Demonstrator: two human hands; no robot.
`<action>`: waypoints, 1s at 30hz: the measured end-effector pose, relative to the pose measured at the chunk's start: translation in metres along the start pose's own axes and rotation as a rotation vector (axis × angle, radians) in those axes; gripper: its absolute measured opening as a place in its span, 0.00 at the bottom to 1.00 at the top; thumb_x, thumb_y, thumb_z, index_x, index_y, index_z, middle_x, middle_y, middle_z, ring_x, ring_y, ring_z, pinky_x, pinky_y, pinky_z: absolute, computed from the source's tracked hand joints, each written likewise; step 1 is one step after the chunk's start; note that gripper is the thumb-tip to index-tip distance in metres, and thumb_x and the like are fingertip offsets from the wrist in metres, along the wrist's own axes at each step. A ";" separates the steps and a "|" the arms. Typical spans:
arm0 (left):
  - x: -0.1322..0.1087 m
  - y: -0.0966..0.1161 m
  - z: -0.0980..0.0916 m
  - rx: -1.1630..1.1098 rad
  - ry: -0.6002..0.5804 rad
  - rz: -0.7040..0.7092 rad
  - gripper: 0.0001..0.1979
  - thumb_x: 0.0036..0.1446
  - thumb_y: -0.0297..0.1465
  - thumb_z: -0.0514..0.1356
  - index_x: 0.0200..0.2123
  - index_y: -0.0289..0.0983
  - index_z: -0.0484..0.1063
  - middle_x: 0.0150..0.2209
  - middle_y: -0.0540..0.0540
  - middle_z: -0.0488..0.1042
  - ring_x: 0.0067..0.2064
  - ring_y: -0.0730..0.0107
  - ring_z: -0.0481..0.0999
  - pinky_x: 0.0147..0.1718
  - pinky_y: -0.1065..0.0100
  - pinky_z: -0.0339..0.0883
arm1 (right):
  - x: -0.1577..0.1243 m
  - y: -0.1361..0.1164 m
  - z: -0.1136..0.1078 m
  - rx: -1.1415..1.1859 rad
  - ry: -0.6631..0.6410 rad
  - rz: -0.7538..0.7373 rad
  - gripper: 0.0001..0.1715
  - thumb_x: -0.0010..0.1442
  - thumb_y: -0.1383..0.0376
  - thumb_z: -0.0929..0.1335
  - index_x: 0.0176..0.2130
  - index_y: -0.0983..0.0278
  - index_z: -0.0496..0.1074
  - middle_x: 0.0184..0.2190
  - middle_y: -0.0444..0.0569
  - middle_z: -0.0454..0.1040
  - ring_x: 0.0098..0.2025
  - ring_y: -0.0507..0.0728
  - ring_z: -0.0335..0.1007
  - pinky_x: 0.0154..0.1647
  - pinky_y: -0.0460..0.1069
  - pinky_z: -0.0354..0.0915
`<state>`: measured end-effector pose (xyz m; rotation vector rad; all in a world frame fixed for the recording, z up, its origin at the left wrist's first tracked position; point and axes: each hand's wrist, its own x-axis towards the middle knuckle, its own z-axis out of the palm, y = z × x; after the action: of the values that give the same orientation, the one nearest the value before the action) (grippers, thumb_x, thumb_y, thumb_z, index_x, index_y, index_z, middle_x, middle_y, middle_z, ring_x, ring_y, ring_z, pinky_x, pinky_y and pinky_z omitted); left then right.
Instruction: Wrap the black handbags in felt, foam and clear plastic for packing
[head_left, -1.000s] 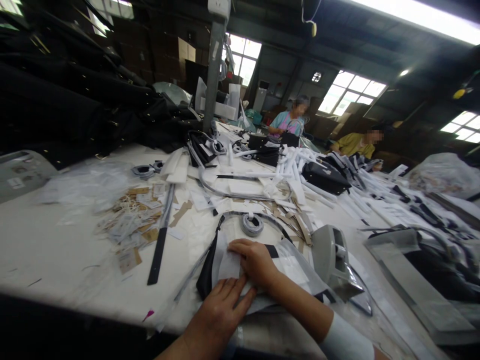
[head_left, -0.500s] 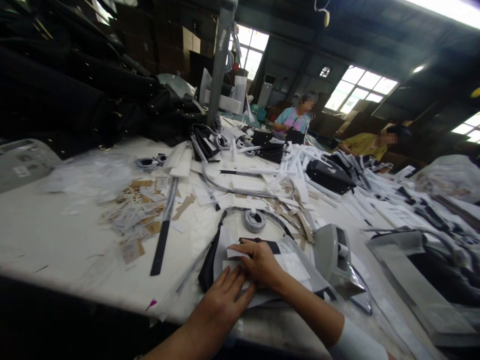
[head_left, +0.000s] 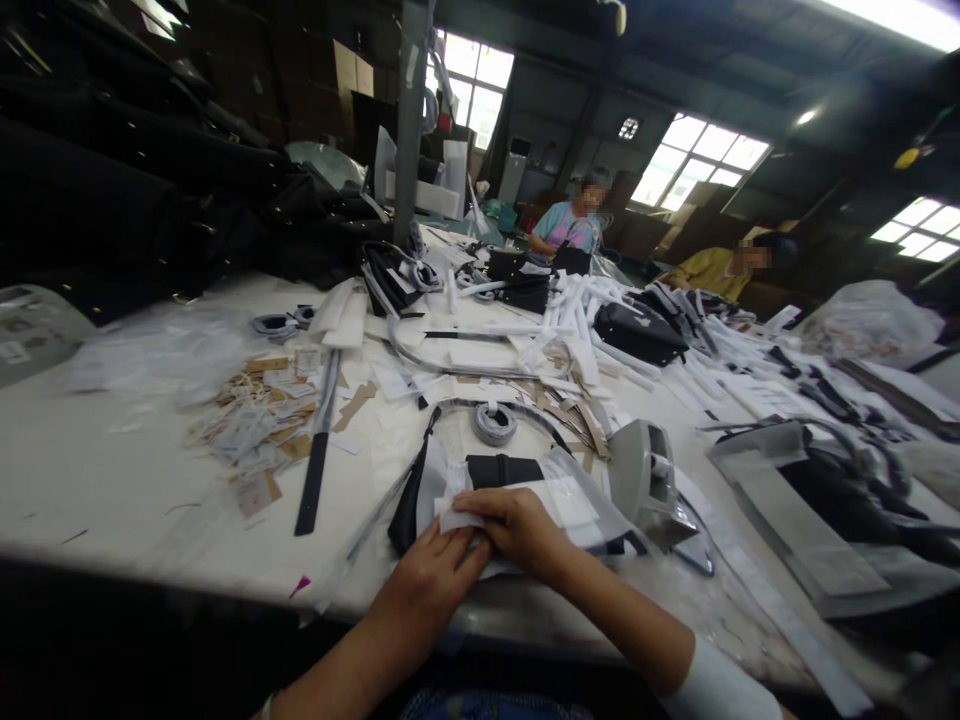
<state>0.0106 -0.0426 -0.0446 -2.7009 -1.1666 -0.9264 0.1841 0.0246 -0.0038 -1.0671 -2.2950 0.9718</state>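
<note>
A black bag partly covered in white wrapping sheets lies at the table's front edge. My right hand pinches a small white paper between thumb and fingers, above the bag's middle. Just left of it, my left hand rests on the wrapping with its fingers extended, the tips beside the paper. Behind the hands a black strip shows on the bag. The bag's strap arches away behind it, around a wrapped grey coil.
A grey iron-like device stands right of the bag, with another wrapped bag beyond. Left are paper tags and a black strap. Black bags are piled behind. Two people work across the table.
The whole view has shifted slightly. My right hand has drawn back from the black strip, uncovering more of it, and still pinches the white paper. My left fingers are now closer to the paper.
</note>
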 end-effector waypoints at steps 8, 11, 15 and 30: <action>-0.005 0.000 0.001 0.069 0.022 0.023 0.21 0.62 0.20 0.49 0.56 0.34 0.68 0.52 0.38 0.74 0.57 0.58 0.71 0.55 0.55 0.69 | -0.005 -0.005 -0.003 0.094 -0.008 0.026 0.15 0.65 0.63 0.66 0.49 0.58 0.78 0.46 0.44 0.80 0.48 0.56 0.77 0.51 0.47 0.68; -0.008 0.002 0.003 0.083 0.060 0.021 0.20 0.62 0.19 0.48 0.54 0.34 0.70 0.54 0.36 0.73 0.58 0.57 0.70 0.55 0.55 0.70 | -0.008 -0.009 -0.003 0.061 0.016 0.017 0.15 0.67 0.62 0.64 0.48 0.58 0.78 0.46 0.45 0.80 0.48 0.56 0.76 0.51 0.47 0.68; -0.014 0.004 0.006 0.072 0.123 0.005 0.23 0.62 0.17 0.47 0.57 0.35 0.67 0.56 0.37 0.71 0.60 0.59 0.68 0.56 0.55 0.69 | -0.015 -0.010 -0.002 0.077 0.097 -0.035 0.15 0.66 0.61 0.64 0.46 0.60 0.79 0.46 0.47 0.80 0.49 0.56 0.76 0.52 0.48 0.68; -0.025 0.005 0.009 -0.028 0.261 -0.222 0.30 0.58 0.20 0.56 0.63 0.38 0.57 0.60 0.38 0.66 0.63 0.55 0.64 0.58 0.50 0.67 | -0.027 -0.009 0.001 -0.143 0.056 -0.371 0.16 0.66 0.66 0.62 0.47 0.61 0.77 0.50 0.52 0.77 0.54 0.56 0.72 0.60 0.52 0.63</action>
<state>0.0055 -0.0602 -0.0651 -2.4080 -1.4211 -1.2862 0.1952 -0.0014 0.0001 -0.6717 -2.4263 0.6322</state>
